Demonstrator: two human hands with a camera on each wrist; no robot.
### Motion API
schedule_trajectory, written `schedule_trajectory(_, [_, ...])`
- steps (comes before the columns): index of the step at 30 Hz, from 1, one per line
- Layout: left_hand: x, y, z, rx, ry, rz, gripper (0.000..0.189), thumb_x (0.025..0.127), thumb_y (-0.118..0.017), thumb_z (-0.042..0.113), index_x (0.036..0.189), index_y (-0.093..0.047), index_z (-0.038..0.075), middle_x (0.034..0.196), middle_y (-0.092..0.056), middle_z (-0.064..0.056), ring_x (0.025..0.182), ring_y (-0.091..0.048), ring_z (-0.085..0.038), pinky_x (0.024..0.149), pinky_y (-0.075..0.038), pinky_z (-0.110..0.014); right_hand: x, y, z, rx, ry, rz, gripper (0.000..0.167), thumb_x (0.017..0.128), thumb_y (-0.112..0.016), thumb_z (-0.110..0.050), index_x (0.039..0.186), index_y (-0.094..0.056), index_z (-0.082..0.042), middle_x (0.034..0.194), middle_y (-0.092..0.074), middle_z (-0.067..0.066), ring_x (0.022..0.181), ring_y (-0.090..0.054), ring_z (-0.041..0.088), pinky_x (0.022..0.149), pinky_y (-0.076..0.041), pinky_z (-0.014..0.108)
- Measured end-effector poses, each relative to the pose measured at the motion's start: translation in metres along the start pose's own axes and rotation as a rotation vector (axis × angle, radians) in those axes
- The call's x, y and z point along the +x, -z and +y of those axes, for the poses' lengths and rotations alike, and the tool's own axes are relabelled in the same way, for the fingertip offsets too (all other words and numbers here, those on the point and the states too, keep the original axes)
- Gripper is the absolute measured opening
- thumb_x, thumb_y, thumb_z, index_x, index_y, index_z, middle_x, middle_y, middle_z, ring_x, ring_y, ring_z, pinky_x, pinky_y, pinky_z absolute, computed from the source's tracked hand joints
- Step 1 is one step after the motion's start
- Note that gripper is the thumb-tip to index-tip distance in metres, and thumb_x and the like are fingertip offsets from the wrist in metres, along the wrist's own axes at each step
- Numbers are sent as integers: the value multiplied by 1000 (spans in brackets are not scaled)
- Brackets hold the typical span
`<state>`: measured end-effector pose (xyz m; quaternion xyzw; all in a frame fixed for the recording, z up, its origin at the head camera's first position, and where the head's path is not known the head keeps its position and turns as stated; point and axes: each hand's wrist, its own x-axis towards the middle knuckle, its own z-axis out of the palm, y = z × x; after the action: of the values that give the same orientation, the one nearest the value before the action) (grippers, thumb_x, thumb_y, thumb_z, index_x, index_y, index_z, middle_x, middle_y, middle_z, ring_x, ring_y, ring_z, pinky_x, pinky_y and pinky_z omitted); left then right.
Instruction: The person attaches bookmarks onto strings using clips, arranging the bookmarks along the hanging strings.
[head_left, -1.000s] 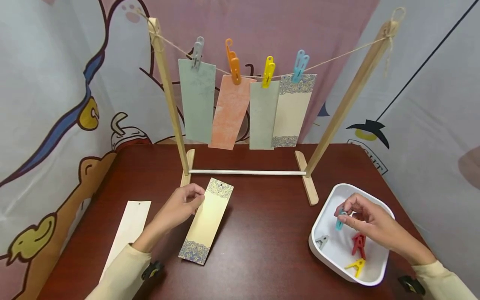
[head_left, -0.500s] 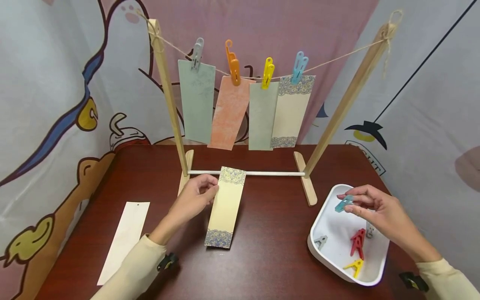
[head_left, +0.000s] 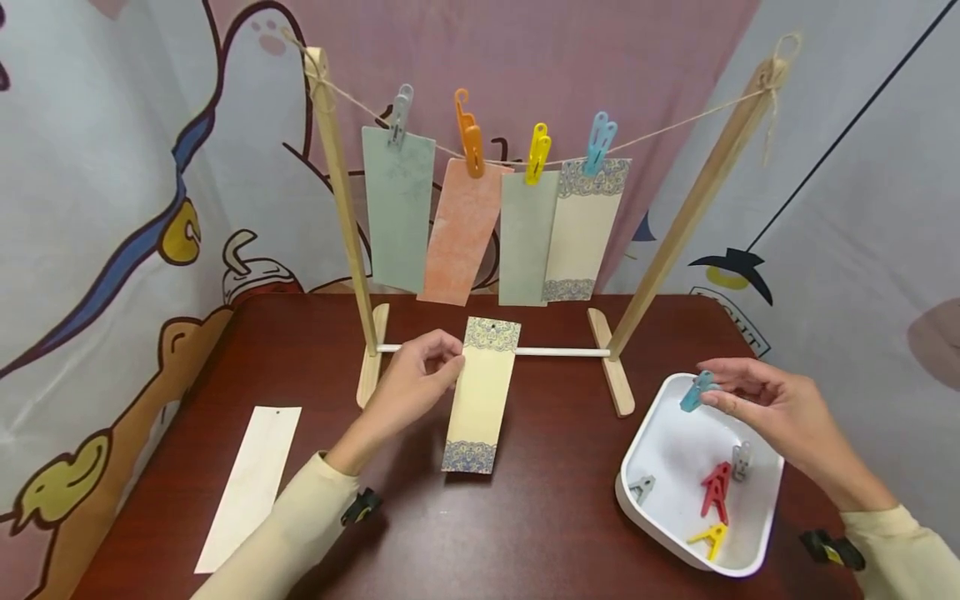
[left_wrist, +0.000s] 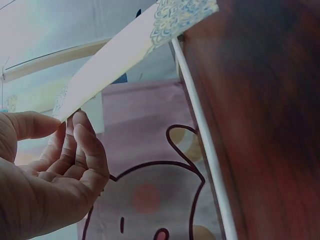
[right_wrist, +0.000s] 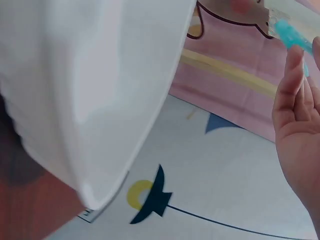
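Observation:
My left hand [head_left: 420,379] pinches the left edge of a cream bookmark [head_left: 483,396] with blue lace-pattern ends, holding it raised in front of the rack's white rod. In the left wrist view the thumb and a finger grip the bookmark [left_wrist: 115,60] near its patterned end. Above the far part of a white tub [head_left: 630,500], my right hand [head_left: 780,408] pinches a light-blue clothespin [head_left: 697,392]. The same clothespin [right_wrist: 290,34] shows at the fingertips in the right wrist view. A plain cream bookmark [head_left: 251,483] lies on the table beside my left forearm.
A wooden rack [head_left: 693,212] with a string line stands at the back. Clothespins hold a grey-green card [head_left: 397,217], an orange card [head_left: 461,237], another grey-green card [head_left: 525,242] and a patterned card [head_left: 585,237]. Red clothespins [head_left: 716,492], a yellow one [head_left: 708,540] and grey ones lie in the tub.
My left hand has carried the patterned bookmark right and away from me, lifting it more upright. My right hand has raised the light-blue clothespin from inside the tub.

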<state>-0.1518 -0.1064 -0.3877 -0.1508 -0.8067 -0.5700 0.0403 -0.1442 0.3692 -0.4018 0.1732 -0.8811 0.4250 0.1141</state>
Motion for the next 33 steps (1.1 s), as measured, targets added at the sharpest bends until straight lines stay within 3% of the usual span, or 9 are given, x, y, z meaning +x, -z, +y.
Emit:
schedule_trajectory(6, [12,-14,9,3,-48,-16,5,105,-67,5,104,-71,1,85,-69,-5,76,-64,-20,70,-51,-27,10,15,-15,31,-9,-16,38,96,-81,5,133,-75,-4,110,-81,-5,89,-77,6,64,-57,20])
schedule_trajectory(13, [27,-30,19,-23,-101,1,4,104,-67,5,105,-71,3,84,-68,-3,78,-63,-20,69,-51,-28,24,23,-32,12,110,-46,44,97,-75,11,138,-71,-5,116,-79,0,91,-76,9,74,-57,18])
schedule_trajectory(20, [38,-46,26,-52,-152,33,6,104,-68,5,108,-71,1,89,-71,-6,78,-65,-19,74,-56,-35,34,21,-38,35,186,-4,47,96,-72,16,140,-69,-1,108,-76,5,90,-73,10,77,-54,15])
schedule_trajectory(27, [48,-57,35,-19,-182,50,7,104,-69,6,109,-73,3,90,-72,-4,78,-63,-17,73,-53,-29,44,21,-47,94,197,72,54,89,-75,23,140,-69,5,104,-75,8,86,-70,12,72,-54,16])
schedule_trajectory(33, [57,-66,46,-24,-215,60,7,105,-69,6,110,-73,4,90,-71,-2,78,-63,-16,72,-52,-29,54,25,-59,108,202,102,45,89,-77,21,132,-72,7,105,-79,7,84,-74,11,76,-56,15])
